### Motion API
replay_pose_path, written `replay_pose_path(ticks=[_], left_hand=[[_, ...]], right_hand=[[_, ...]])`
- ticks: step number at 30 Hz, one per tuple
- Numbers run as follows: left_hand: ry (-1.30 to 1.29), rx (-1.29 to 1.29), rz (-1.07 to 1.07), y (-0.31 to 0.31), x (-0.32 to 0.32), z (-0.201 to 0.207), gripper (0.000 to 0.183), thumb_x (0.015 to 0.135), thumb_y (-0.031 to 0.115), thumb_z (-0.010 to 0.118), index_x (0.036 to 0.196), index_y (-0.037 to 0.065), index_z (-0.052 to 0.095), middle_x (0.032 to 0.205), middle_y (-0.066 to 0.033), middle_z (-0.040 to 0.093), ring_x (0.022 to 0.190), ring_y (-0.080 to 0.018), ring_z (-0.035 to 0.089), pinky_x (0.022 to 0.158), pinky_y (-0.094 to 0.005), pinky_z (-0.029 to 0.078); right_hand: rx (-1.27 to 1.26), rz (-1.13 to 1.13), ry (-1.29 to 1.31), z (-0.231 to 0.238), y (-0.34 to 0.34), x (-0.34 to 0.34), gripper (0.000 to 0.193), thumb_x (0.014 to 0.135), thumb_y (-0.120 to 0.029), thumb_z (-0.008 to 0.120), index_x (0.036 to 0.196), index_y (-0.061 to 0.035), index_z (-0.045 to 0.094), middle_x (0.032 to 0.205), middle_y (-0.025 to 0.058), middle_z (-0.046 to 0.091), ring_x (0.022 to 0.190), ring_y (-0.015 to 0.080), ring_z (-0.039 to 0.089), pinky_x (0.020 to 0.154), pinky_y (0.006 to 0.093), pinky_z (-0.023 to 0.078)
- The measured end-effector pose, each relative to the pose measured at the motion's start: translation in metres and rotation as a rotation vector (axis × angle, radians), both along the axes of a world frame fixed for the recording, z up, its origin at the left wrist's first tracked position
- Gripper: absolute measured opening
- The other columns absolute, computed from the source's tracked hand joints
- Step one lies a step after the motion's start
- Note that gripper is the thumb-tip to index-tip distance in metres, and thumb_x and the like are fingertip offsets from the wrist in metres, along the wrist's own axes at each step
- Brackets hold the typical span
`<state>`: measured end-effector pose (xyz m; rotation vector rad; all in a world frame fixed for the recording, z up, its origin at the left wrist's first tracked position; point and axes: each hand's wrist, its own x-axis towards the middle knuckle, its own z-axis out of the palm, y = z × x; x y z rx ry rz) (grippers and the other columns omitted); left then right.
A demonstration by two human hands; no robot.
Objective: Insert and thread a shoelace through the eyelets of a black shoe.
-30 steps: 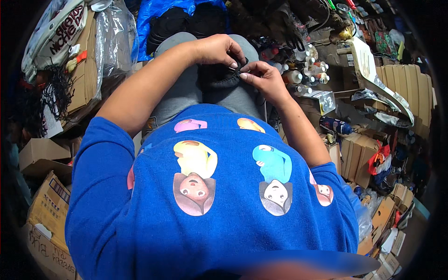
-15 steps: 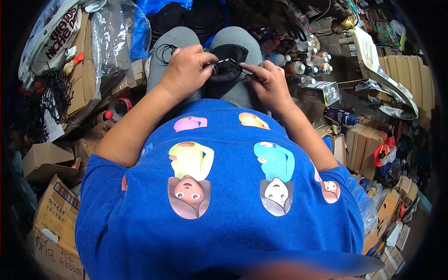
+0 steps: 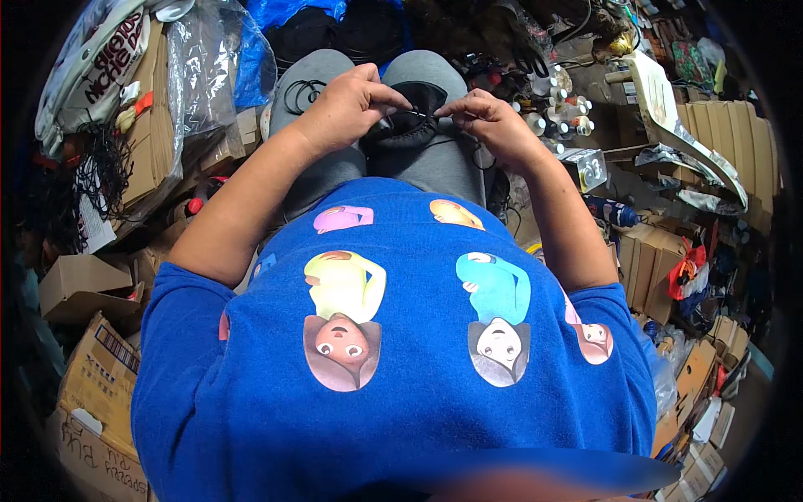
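A: Where is the black item (image 3: 410, 131)?
B: Near the lap's (image 3: 425, 169) far edge. Right hand (image 3: 492, 122) pinches its rim; left hand (image 3: 350, 104) touches opposite, grip not discernible. Even tension should limit puckering.

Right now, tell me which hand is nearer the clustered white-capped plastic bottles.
Right: the right hand is just left of the bottles; the left hand is farther left, beyond the right hand.

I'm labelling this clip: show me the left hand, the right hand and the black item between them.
Left hand (image 3: 350, 99): head view, back of the hand.
Right hand (image 3: 494, 125): head view, back of the hand.
Black item (image 3: 410, 137): head view, its near edge.
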<state>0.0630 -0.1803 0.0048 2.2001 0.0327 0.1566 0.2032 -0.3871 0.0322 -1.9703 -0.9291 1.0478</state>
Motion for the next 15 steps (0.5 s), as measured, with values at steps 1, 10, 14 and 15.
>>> replay_pose_path(ticks=[1,10,14,15], left_hand=[[0.006,0.01,-0.013,0.0,0.0,0.0,0.021,0.075,0.006,0.066,0.091,0.019,0.072,0.075,-0.007,0.046,0.074,-0.0221,0.051,0.068,-0.0328,0.045],[0.051,-0.068,-0.041,-0.004,0.009,-0.003,0.023,0.075,0.003,0.066,0.093,0.017,0.072,0.072,-0.0024,0.043,0.068,-0.0161,0.044,0.062,-0.0287,0.04],[0.01,-0.023,-0.084,0.0,0.017,-0.007,0.024,0.075,0.001,0.066,0.092,0.017,0.072,0.072,-0.0024,0.043,0.068,-0.0162,0.045,0.062,-0.0292,0.04],[-0.001,0.0,-0.118,0.001,0.018,-0.008,0.025,0.075,0.001,0.065,0.093,0.016,0.072,0.073,-0.0026,0.043,0.069,-0.0165,0.046,0.063,-0.029,0.04]], right_hand=[[-0.006,0.001,-0.016,0.0,0.0,0.0,0.024,0.083,-0.001,0.054,0.102,-0.0082,0.068,0.089,0.0009,0.047,0.087,0.0114,0.051,0.08,0.0243,0.042],[0.0,0.016,0.08,-0.007,-0.003,0.008,0.026,0.081,0.0,0.056,0.103,-0.007,0.068,0.095,0.0013,0.056,0.091,0.0114,0.053,0.083,0.0243,0.041],[0.033,-0.015,0.174,-0.014,-0.005,0.009,0.025,0.081,0.0,0.057,0.103,-0.006,0.068,0.095,0.0012,0.058,0.092,0.0111,0.054,0.083,0.0241,0.042],[0.014,0.015,0.127,-0.016,-0.005,0.009,0.025,0.081,-0.001,0.058,0.103,-0.0062,0.068,0.095,0.0013,0.058,0.092,0.0111,0.054,0.083,0.0239,0.042]])
